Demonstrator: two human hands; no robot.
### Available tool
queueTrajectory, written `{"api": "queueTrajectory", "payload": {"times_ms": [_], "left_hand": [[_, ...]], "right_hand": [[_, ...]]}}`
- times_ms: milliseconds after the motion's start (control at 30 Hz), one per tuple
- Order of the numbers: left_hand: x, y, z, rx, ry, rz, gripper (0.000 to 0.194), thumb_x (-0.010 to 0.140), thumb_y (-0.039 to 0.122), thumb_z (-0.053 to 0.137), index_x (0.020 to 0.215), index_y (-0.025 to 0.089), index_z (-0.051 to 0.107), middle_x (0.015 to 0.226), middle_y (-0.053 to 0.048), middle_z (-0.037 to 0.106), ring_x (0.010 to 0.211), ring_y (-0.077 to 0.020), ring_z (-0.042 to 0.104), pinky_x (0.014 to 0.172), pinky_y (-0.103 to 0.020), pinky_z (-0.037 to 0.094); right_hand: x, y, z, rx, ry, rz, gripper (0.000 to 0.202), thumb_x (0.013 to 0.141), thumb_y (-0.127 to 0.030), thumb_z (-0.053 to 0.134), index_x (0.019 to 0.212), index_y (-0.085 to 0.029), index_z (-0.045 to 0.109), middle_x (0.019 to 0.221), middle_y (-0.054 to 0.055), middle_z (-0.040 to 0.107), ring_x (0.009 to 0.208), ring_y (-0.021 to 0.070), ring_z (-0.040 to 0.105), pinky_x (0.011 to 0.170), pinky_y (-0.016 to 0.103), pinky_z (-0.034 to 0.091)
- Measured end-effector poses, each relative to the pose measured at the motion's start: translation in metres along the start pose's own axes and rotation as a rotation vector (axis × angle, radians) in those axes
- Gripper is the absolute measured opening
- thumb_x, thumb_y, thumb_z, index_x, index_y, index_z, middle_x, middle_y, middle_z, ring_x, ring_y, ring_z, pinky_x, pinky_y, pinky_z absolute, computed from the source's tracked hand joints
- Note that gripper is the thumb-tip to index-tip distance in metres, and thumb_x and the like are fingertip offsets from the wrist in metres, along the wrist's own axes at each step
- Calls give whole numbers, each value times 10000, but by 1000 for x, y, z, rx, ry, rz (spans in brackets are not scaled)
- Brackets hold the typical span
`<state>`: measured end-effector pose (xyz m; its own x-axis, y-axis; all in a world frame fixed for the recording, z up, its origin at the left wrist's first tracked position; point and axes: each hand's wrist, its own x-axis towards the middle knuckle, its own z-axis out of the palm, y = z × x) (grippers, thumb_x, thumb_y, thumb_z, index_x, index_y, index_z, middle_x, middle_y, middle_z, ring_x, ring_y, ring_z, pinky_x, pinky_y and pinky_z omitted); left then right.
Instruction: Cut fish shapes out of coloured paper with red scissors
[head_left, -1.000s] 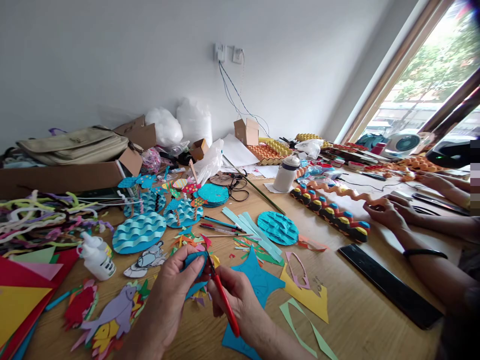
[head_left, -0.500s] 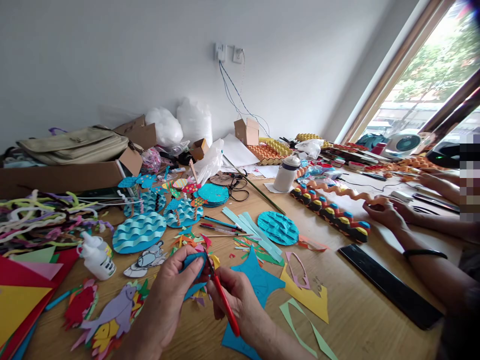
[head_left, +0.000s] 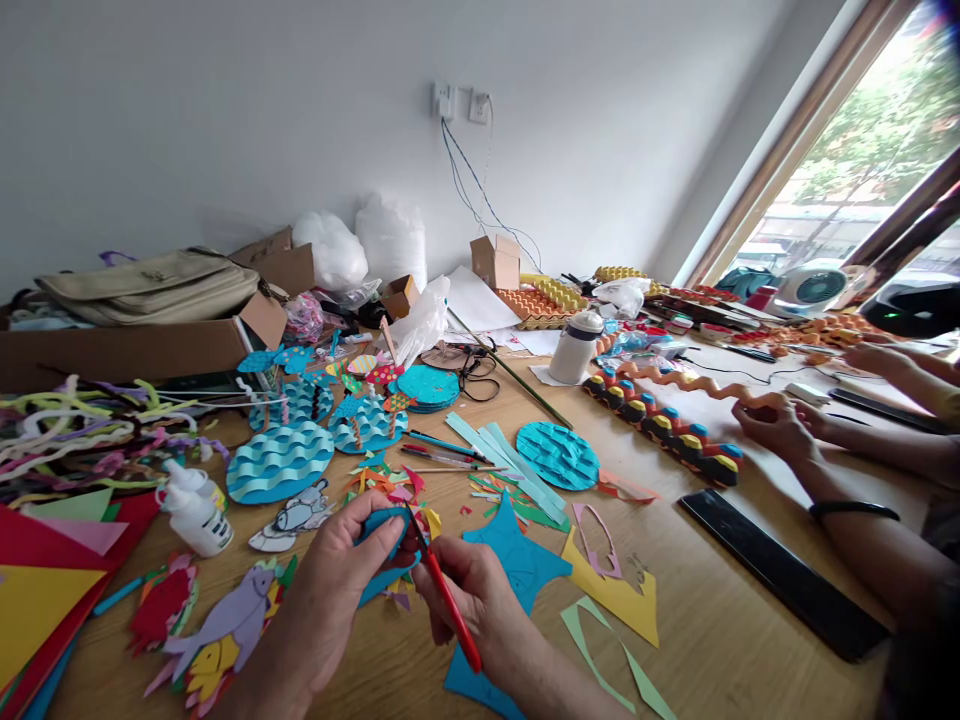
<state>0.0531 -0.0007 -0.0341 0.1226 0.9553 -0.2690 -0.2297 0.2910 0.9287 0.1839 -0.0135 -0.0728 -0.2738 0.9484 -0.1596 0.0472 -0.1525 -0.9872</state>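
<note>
My left hand (head_left: 346, 560) is closed around a piece of blue paper (head_left: 384, 522), pinched between thumb and fingers. My right hand (head_left: 472, 590) grips a pair of scissors (head_left: 448, 590) with red handles, the blades pointing up at the right edge of the blue paper. Whether the blades are apart cannot be made out. Beneath and beyond my right hand lies a larger blue paper sheet (head_left: 514, 550) with cut edges and a drawn outline. Small coloured paper scraps (head_left: 386, 475) are scattered just past my hands.
Cut-out paper fish (head_left: 240, 615) and white glue bottles (head_left: 196, 515) lie left. Blue discs with wavy strips (head_left: 279, 462) stand behind them. A black phone-like slab (head_left: 780, 572) lies right, near a co-worker's hands (head_left: 769, 425) holding an orange wavy strip (head_left: 697, 383). A white bottle (head_left: 576, 348) stands behind.
The scissors and blue paper have shifted very slightly against each other, and the blue paper hangs a little more to the left. Both hands keep their hold.
</note>
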Motion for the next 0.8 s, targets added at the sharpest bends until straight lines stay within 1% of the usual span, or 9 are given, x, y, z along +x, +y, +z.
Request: {"api": "queueTrajectory", "payload": {"times_ms": [133,333,500,600,800], "left_hand": [[1,0,-2,28,-41,16,136,691,302,661,704,176,613,643,32,621,653,-122,583,646,-225,492],[0,6,-3,39,-49,-25,171,650,319,691,667,171,606,628,15,643,606,-116,565,593,-211,483],[1,7,-8,46,-78,-34,173,663,324,693,645,179,601,612,36,617,600,-99,554,639,-212,487],[0,7,-11,54,-92,-48,161,661,316,697,685,181,612,649,24,632,638,-122,576,677,-249,494],[1,8,-17,84,-127,-56,115,705,281,663,692,182,605,698,9,653,680,-138,587,727,-283,491]], "right_hand": [[0,1,-1,-9,-14,-11,475,676,-612,533,556,-178,384,453,-71,351,337,39,374,325,144,299],[2,8,-4,-38,-55,-18,377,748,-506,516,593,-176,419,459,-66,375,330,47,387,314,142,292],[3,12,-5,-33,-70,-10,296,775,-416,512,619,-172,450,471,-65,391,333,45,387,312,134,291],[3,14,-4,-38,-69,-3,252,775,-359,514,616,-172,455,470,-65,398,332,45,385,308,130,294],[4,16,-4,-70,-83,-9,248,769,-357,521,620,-167,465,464,-66,385,336,46,387,312,127,302]]}}
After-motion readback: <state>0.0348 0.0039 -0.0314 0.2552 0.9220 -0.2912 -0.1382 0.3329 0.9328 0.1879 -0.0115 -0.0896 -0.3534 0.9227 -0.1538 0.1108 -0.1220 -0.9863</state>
